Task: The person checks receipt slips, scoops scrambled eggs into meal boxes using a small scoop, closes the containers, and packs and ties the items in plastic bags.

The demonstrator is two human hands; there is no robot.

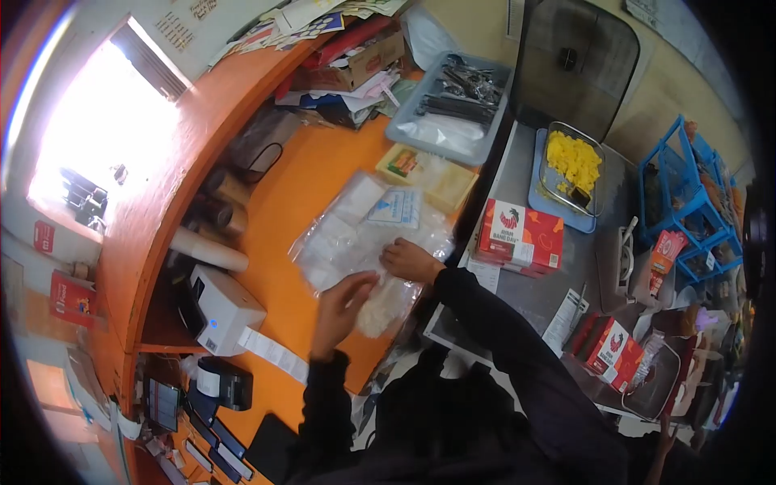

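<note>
Clear plastic bags (327, 242) with white contents lie in a pile on the orange counter (283, 198). My right hand (411, 260) rests on the pile with its fingers curled against the plastic; what they hold, if anything, is too small to make out. Lower left of it, my left hand (341, 311) is raised at the pile's near edge, its thumb and fingers apart. A packet with blue print (394, 207) lies on the bags above my right hand. Behind it sits a yellowish rectangular pack (428, 176).
A blue-grey tray (396, 129) of utensils stands at the back. To the right are a red and white box (517, 236), a glass dish of yellow food (572, 162) and a blue rack (675, 202). A white printer (222, 311) stands at left; another person's arm (664, 444) shows lower right.
</note>
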